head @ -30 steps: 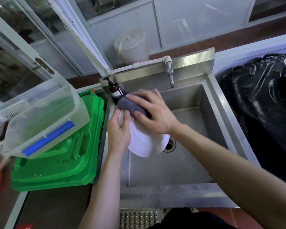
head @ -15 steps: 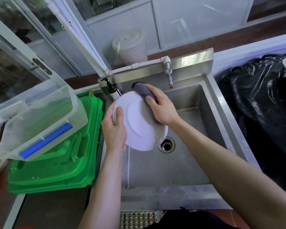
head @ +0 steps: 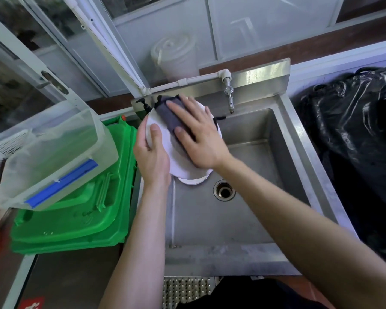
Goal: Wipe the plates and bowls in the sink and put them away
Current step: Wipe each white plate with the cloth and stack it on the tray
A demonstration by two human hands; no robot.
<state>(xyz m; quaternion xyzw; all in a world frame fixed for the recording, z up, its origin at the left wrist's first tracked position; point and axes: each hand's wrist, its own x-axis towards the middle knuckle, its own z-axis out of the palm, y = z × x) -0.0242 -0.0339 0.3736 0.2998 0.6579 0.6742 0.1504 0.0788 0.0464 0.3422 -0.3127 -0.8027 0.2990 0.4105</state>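
Over the steel sink point(head: 261, 221) I hold a white plate point(head: 178, 157) tilted up, its face towards me. My left hand point(head: 152, 157) grips the plate's left rim, thumb on the face. My right hand point(head: 198, 139) presses a dark grey cloth point(head: 169, 114) flat against the plate's upper face, fingers spread and straight. A second white rim point(head: 191, 181) shows just below the held plate; I cannot tell what dish it belongs to.
A tap point(head: 229, 94) juts from the sink's back wall, a pump bottle point(head: 144, 105) stands at its back left corner. Left of the sink lie stacked green lids point(head: 76, 215) with a clear plastic box point(head: 51, 157) on top. Black bags point(head: 354, 139) fill the right side.
My right hand came round from the plate's far edge onto its face and now spreads the cloth flat there. The plate has risen towards the back wall.
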